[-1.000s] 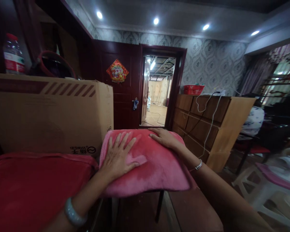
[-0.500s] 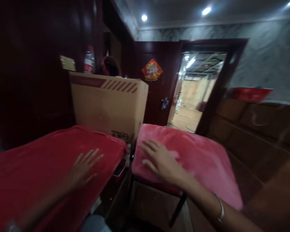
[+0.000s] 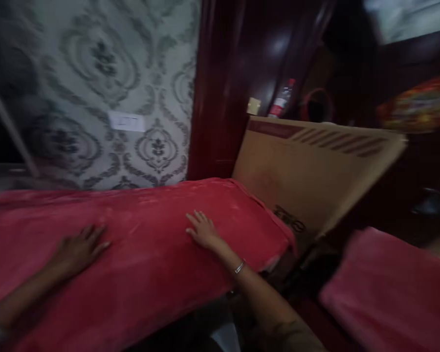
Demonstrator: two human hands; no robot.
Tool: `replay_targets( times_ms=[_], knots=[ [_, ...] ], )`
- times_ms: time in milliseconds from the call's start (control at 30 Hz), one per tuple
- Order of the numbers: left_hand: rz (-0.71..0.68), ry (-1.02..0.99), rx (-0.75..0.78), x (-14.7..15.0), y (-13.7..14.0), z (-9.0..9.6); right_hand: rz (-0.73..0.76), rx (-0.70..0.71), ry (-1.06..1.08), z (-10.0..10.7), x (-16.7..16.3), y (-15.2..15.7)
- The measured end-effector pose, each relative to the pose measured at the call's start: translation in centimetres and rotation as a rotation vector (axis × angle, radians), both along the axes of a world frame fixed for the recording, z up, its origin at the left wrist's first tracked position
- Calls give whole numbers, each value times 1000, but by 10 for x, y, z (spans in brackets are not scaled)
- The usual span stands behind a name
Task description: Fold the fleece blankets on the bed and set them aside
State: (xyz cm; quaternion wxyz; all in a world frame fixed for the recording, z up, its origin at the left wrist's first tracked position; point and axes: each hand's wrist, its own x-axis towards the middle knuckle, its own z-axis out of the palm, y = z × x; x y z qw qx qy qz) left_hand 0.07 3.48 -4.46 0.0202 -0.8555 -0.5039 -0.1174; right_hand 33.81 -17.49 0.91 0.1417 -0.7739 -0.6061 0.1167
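Note:
A red plush cloth point(image 3: 143, 264) covers a long flat surface in front of me. On its left part rests my left hand point(image 3: 77, 252), palm down, fingers stretched out and holding nothing. My right hand point(image 3: 204, 231) lies over the same cloth farther right, also flat, its fingers spread. A thin metal bracelet point(image 3: 239, 266) circles the right wrist. Off to the lower right is a folded pink-red cloth point(image 3: 392, 288), apart from both hands. What lies under the red cloth is hidden.
Behind the cloth's right end stands a large cardboard box point(image 3: 297, 171), with a red-capped bottle point(image 3: 281, 99) behind its top edge. Patterned wallpaper point(image 3: 146, 98) and a dark red wooden panel point(image 3: 220, 98) rise at the back. A red and gold decoration point(image 3: 418, 105) hangs at right.
My view has swung left, so the box and folded cloth now sit farther right. My right hand has moved from the folded cloth onto the long red cloth.

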Motion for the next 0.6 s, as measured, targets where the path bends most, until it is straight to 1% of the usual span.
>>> replay_targets(
  times_ms=[33,100,200,267,400,500,600],
  knots=[
    [37,56,-22,-14,-9,0,-7,-4,-13,-8,-5,15],
    [78,132,-65,-32,-25,2,-18,-9,-57,-26,-13,36],
    [108,148,-79,-42,-40,4,-16,1,-145,-50,-16,48],
    [131,145,-70,-43,-46,5,-23,4,-186,-61,-15,48],
    [161,95,-58,-43,-56,6,-35,-3,-226,-69,-13,46],
    [249,45,-19,-44,-64,6,-40,1,-257,-72,-14,44],
    [328,42,-4,-52,-70,6,-41,1,-282,-74,-14,42]
  ],
)
